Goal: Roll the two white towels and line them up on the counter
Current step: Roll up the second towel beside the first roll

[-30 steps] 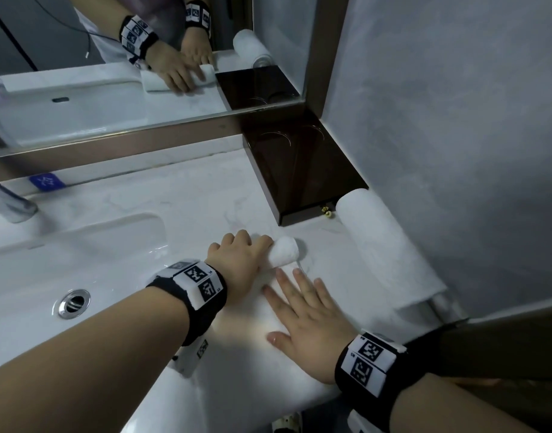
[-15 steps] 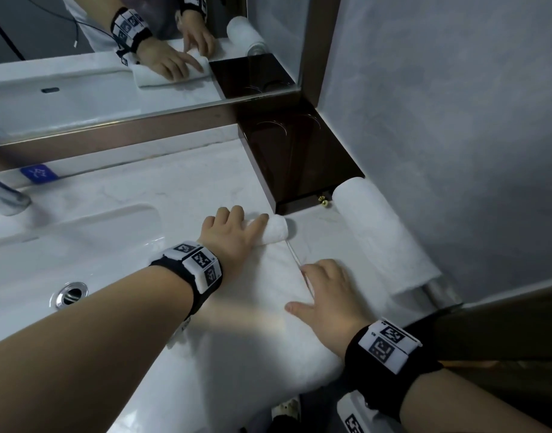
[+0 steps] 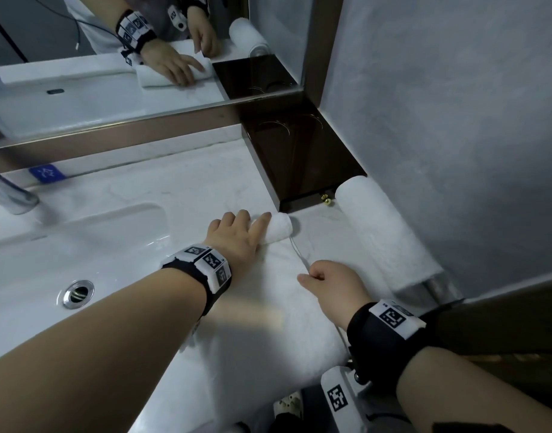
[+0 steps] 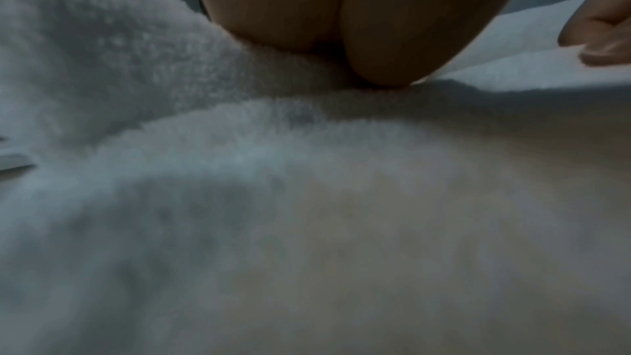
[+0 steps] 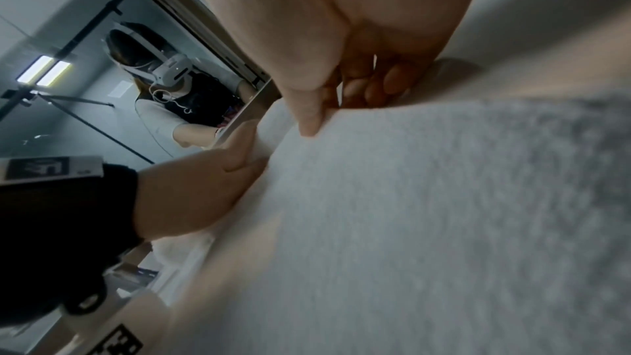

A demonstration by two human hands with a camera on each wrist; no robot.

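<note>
At twelve o'clock our left hand presses the half-rolled towel steady; our right hand apparently pinches its edge taut for even rolling.

White marble-look counter with moulded sink. Lying on it: a rolled white towel along the grey wall, and beside it a flat white towel, rolled only at far end. Chrome faucet standing at left.

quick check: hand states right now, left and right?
Left hand: open, fingers laid flat on the rolled end of the second towel.
Right hand: closed, pinching that towel's right edge.
</note>
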